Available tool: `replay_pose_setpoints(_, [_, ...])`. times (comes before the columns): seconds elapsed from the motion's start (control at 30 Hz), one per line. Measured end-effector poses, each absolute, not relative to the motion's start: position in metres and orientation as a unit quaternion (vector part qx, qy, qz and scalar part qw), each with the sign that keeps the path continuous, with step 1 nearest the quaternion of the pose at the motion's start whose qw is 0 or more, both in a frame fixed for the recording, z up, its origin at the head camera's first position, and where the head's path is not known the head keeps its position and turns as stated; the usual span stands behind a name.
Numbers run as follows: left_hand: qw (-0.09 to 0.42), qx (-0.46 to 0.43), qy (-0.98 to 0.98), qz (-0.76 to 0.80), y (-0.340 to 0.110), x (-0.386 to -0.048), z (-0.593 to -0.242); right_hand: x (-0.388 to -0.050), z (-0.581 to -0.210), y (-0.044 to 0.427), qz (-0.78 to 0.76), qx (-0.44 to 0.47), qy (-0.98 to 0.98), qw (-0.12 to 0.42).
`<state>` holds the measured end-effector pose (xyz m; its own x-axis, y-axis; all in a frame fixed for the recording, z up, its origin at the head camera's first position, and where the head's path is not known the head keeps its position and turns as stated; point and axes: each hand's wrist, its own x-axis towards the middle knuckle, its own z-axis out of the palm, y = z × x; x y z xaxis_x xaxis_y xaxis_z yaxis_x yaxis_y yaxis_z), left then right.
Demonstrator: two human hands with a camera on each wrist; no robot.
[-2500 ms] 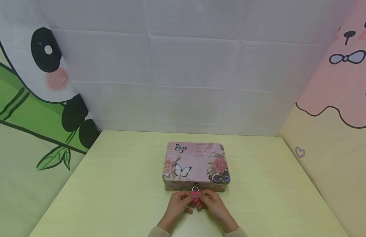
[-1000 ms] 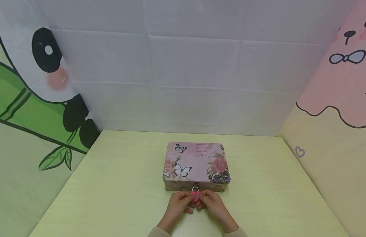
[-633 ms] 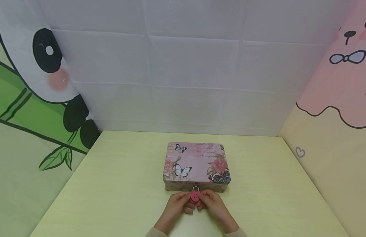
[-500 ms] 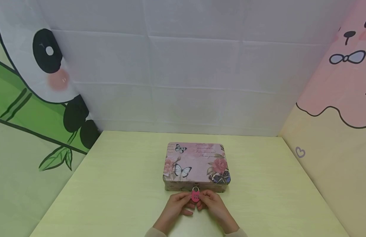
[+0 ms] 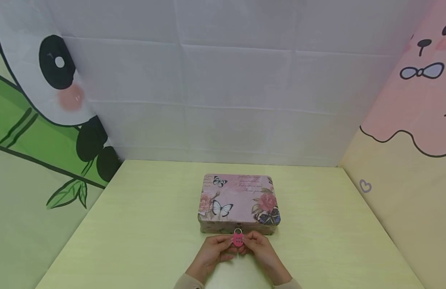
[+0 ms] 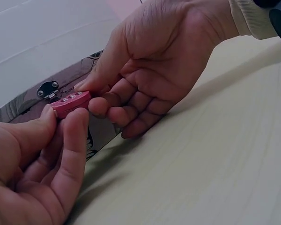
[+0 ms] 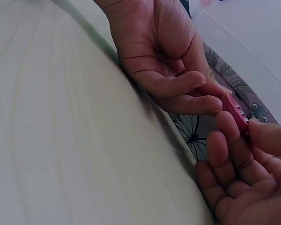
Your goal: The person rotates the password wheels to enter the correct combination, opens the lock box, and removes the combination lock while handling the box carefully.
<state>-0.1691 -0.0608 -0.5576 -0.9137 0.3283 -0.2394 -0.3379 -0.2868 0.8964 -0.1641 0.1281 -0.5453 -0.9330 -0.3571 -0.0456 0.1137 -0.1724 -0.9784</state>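
A pink combination padlock [image 5: 238, 240] with several number dials sits at the front of a pink tin box [image 5: 241, 198] with flowers and butterflies. Its shackle points toward the metal latch [image 6: 48, 89] on the box's front; whether it passes through, I cannot tell. My left hand [image 5: 213, 253] pinches the padlock's left side between thumb and fingers. On the opposite side my right hand [image 5: 262, 249] holds it with thumb and fingertips. In the left wrist view the dials of the padlock [image 6: 72, 104] face up between both thumbs. The right wrist view shows the padlock [image 7: 236, 112] partly covered by fingers.
The box lid is down, and the box rests on a pale yellow table [image 5: 154, 224]. Behind stands a white cloth wall [image 5: 237, 100]. Printed panels with a panda [image 5: 69, 96] and a pink animal [image 5: 407, 108] flank the table.
My thumbs have drawn apart from the padlock's face, so its dials show. The left hand has shifted slightly left and down. The box has stayed where it was.
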Motion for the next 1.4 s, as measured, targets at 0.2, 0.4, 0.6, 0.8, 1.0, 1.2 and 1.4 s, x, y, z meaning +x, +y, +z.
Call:
replay_pose_setpoints(0.2, [0.216,-0.006,0.550,0.806,-0.0597,-0.1709,-0.5588,-0.1628,-0.5444,0.1285,-0.766,-0.084,0.620,0.150])
replay_pose_setpoints(0.4, [0.219,-0.004,0.547,0.808,-0.0586,-0.1695,-0.5601,-0.1611,-0.5432,0.1300,-0.767,-0.083,0.618,0.150])
replay_pose_setpoints(0.6, [0.223,0.000,0.547,0.807,-0.0571,-0.1701,-0.5612,-0.1598,-0.5424,0.1323,-0.770,-0.085,0.614,0.148])
replay_pose_setpoints(0.8, [0.236,0.004,0.542,0.807,-0.0593,-0.1677,-0.5622,-0.1583,-0.5429,0.1314,-0.765,-0.071,0.622,0.152])
replay_pose_setpoints(1.0, [0.243,-0.001,0.540,0.806,-0.0624,-0.1669,-0.5581,-0.1593,-0.5413,0.1294,-0.756,-0.073,0.632,0.151])
replay_pose_setpoints(1.2, [0.238,-0.011,0.545,0.804,-0.0623,-0.1699,-0.5543,-0.1608,-0.5388,0.1271,-0.759,-0.085,0.630,0.144])
replay_pose_setpoints(1.4, [0.227,-0.013,0.544,0.807,-0.0609,-0.1708,-0.5541,-0.1617,-0.5366,0.1245,-0.761,-0.081,0.627,0.143])
